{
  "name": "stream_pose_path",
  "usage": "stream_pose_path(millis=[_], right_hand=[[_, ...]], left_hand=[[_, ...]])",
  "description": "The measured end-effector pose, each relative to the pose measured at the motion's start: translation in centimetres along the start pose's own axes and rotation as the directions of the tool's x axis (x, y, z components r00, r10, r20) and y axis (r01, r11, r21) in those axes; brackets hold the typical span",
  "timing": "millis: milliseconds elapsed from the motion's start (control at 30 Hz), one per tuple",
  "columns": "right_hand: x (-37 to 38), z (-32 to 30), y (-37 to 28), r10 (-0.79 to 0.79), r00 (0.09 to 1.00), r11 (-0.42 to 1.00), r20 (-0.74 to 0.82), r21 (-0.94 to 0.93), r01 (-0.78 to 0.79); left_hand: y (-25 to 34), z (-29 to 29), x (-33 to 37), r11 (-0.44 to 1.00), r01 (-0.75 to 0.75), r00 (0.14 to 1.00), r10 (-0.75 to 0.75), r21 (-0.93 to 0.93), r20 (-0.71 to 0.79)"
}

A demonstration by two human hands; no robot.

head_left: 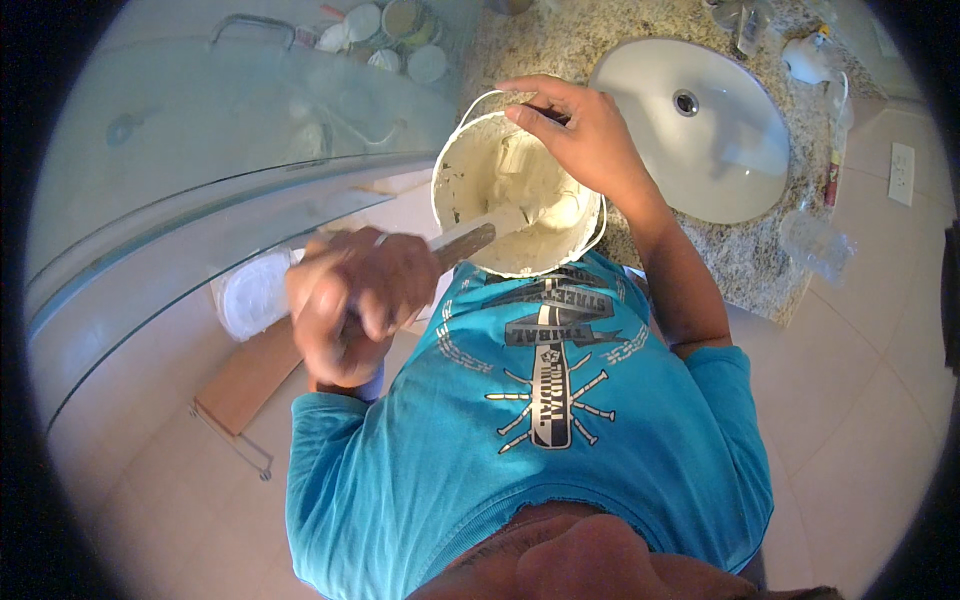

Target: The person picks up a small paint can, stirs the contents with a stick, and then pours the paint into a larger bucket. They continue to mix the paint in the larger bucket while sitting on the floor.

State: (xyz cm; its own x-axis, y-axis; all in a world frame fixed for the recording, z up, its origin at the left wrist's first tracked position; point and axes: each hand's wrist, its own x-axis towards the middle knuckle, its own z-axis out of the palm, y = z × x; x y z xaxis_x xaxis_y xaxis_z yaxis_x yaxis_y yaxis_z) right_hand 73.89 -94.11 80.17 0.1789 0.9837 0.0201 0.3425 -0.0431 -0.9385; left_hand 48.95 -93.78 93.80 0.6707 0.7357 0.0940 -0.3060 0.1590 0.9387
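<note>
My left hand [360, 290], a little smeared by motion, is wrapped round a wooden stick [465, 243]. The stick slants down into a white bucket [462, 175], its far part coated pale. Cream-coloured paste [562, 205] lies in the bucket and is smeared over the inner wall. At the far right rim, my right hand [580, 125] grips the bucket, thumb and fingers closed over the edge. A thin wire handle [603, 228] hangs at the bucket's side. The bucket is close against the front of my blue shirt [600, 400], by the counter's edge.
A granite counter [550, 55] with an oval white sink [640, 130] lies ahead and right. A crumpled clear plastic bag [815, 243] sits at its right edge. Glass panels [230, 200] run along the left. A white lid-like thing [255, 293] and a brown board [250, 378] are below.
</note>
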Motion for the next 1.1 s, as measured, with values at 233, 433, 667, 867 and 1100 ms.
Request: stream_pose_path(millis=[233, 433, 667, 867, 1100], right_hand=[[-0.2, 0.3, -0.5, 0.031, 0.999, 0.999, 0.021, 0.02, -0.031], [0.0, 0.4, -0.6, 0.067, 0.997, 0.998, 0.047, -0.004, -0.067], [0.2, 0.2, -0.2, -0.037, 0.999, 0.999, 0.026, 0.003, 0.037], [0.5, 0.2, -0.4, -0.028, 0.999, 0.998, 0.034, 0.048, 0.026], [0.2, -0.1, -0.7, 0.034, 0.996, 0.999, 0.077, 0.017, -0.035]], left_hand=[[-6.2, -0.5, 1.8, 0.996, 0.056, 0.998, -0.058, 0.075, 0.029], [-8.6, 0.8, 2.2, 0.982, -0.089, 0.994, 0.098, 0.165, -0.052], [-6.0, -0.5, 1.5, 0.988, -0.139, 0.989, 0.142, 0.069, -0.038], [-3.2, -1.3, 1.0, 0.985, -0.12, 0.993, 0.12, -0.12, -0.012], [-8.7, 0.0, 3.0, 0.991, 0.035, 0.981, -0.059, -0.128, -0.183]])
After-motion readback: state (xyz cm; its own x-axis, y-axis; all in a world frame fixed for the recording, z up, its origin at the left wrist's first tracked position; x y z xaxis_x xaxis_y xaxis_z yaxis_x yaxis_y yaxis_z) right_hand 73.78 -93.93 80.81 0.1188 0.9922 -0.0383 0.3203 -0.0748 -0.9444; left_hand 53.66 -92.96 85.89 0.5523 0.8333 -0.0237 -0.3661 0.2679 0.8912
